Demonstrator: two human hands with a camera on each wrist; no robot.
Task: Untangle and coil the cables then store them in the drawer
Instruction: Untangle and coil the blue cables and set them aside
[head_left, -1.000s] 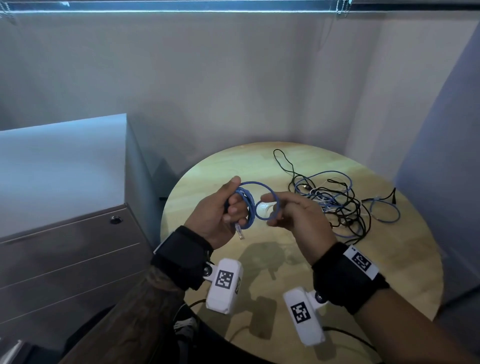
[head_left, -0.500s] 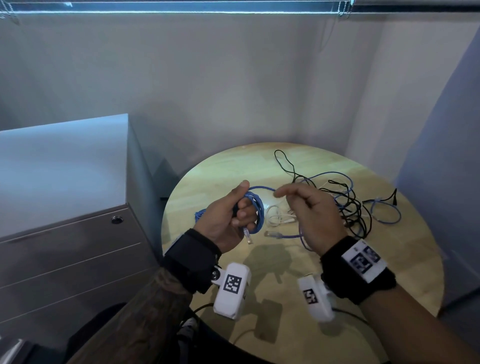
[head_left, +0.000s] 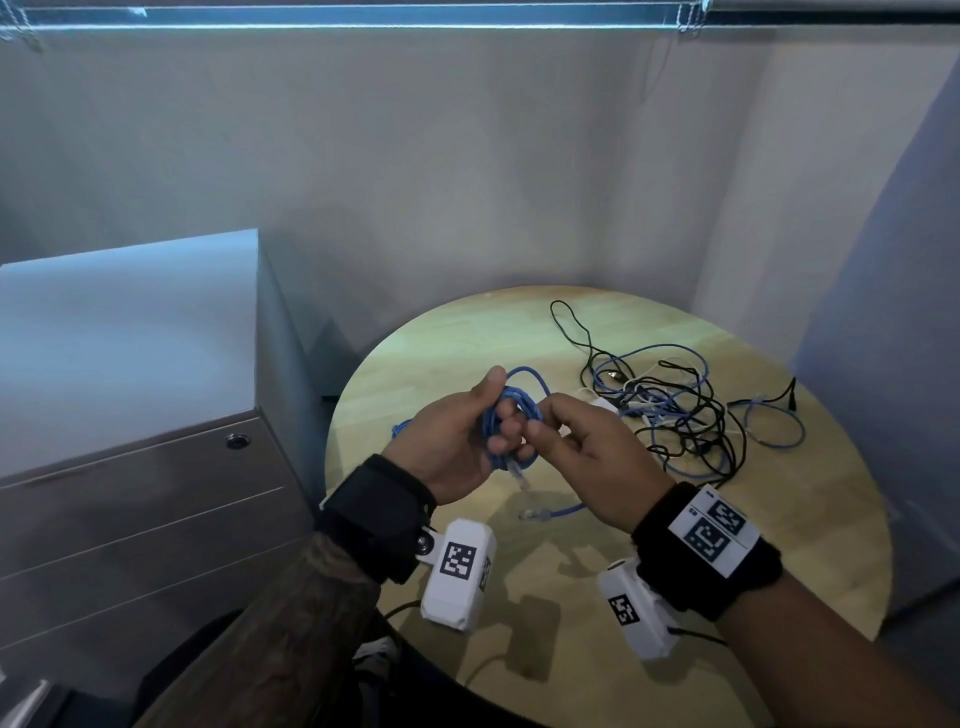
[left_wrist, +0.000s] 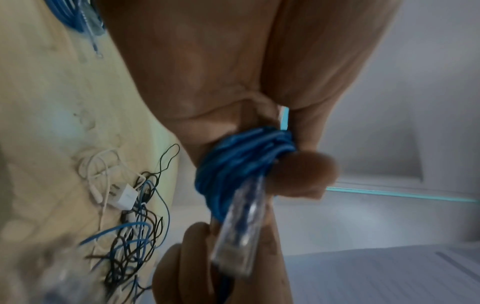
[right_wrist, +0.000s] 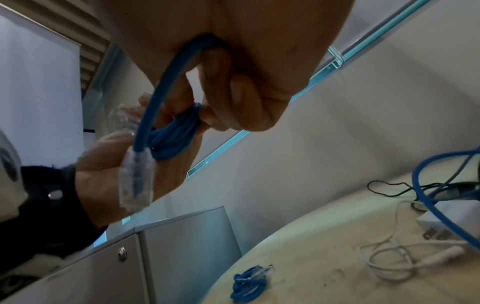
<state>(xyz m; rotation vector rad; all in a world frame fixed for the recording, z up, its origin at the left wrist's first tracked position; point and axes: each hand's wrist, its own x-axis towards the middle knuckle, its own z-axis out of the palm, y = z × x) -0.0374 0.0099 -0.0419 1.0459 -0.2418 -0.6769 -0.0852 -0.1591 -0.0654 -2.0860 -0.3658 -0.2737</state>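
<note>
Hands above near part of round wooden table (head_left: 810, 545), both with black wrist bands. Left hand (head_left: 457, 441) closed around blue cable coil (head_left: 511, 415), thumb up, fingers curled through the loops; one clear plug (head_left: 519, 475) hanging down from the coil. Right hand (head_left: 587, 457) just beside, fingertips touching the coil, fingers curled over the free tail of the same blue cable (right_wrist: 158, 98); tail ending in second clear plug (head_left: 532, 514), low between the two wrists. Second blue coil (right_wrist: 248, 284) lying on table near its left edge, partly hidden behind left hand in head view. Farther on the table, to the right: tangled pile of cables (head_left: 675, 415), black, blue and white ones mixed, with white charger (right_wrist: 439, 222) and its white cord at the near side. One thin black cable (head_left: 571, 327) going out from the pile toward far edge. Left of table: grey drawer cabinet (head_left: 145, 493), drawers shut, round lock (head_left: 237, 441) on top drawer front. Behind all: plain grey walls.
</note>
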